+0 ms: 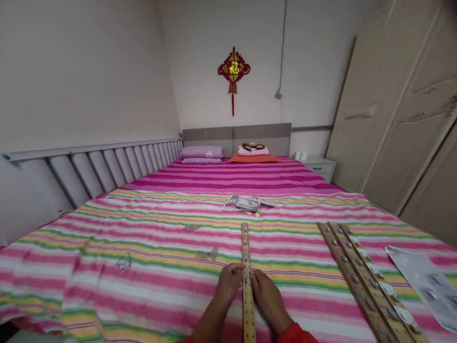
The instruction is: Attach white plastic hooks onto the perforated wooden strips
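Note:
A narrow yellowish wooden strip with rows of small holes (pixel 249 314) lies lengthwise on the striped bed cover. Small shiny metal pieces (pixel 245 242) sit along its far half. My left hand (pixel 229 283) is at the strip's left edge, fingers curled and pinched beside one of the shiny pieces; whatever is between the fingertips is too small to make out. On the opposite side, my right hand (pixel 267 293) is closed against the strip's right edge, its thumb and fingertips close to the same piece. Some of its fingers are hidden.
More strips with shiny pieces (pixel 352 262) lie at the right, beside a clear plastic bag (pixel 424 281). Ahead is a bundle of clear packets (pixel 244 203). Small plastic bags (pixel 207 253) and a thin wire-like tangle (pixel 124 262) lie left. Folded bedding (pixel 202 152) is at the headboard.

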{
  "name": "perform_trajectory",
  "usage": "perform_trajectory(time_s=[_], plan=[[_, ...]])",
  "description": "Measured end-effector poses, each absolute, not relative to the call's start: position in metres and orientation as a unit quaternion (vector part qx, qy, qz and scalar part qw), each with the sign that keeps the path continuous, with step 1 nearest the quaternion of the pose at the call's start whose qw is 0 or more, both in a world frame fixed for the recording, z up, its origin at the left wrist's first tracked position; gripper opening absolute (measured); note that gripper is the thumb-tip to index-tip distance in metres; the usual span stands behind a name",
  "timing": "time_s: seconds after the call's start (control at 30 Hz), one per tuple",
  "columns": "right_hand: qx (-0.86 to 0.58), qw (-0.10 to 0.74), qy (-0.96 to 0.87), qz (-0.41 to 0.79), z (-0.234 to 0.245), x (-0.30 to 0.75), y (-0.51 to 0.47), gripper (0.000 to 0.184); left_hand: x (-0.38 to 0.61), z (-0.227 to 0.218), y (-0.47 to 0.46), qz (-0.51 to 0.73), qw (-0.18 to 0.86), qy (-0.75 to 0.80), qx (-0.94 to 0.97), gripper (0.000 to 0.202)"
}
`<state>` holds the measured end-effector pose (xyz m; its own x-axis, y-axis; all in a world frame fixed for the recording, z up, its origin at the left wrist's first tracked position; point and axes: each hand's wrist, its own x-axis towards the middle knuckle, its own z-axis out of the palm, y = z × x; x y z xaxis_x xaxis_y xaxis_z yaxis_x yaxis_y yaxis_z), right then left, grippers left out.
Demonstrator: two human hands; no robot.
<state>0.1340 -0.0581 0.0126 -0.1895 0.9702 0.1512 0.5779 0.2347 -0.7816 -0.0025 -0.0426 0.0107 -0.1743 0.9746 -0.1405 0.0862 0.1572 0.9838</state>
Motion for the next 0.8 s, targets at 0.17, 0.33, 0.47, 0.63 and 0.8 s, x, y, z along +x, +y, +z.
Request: perform_trajectory(time_s=[0.17,0.33,0.47,0.63,0.8], plan=[[-0.48,0.457,-0.652,0.369,0.0,0.141,-0.056,0.038,-0.034,0.028,-0.048,0.565,0.375,0.598,0.428,0.028],[-0.463,0.506,-0.611,0.397,-0.003,0.141,-0.057,0.039,-0.073,0.03,-0.046,0.598,0.207,0.656,0.412,0.03],[-0.456,0.522,-0.583,0.424,-0.002,0.144,-0.058,0.04,-0.079,0.017,-0.042,0.549,0.154,0.703,0.426,0.029],[-0.474,0.539,-0.543,0.436,0.005,0.148,-0.052,0.04,-0.071,0.001,-0.05,0.53,0.103,0.718,0.44,0.019],[-0.458,0.479,-0.629,0.406,0.037,0.119,-0.036,0.032,-0.068,-0.002,-0.053,0.525,0.077,0.711,0.462,0.016]])
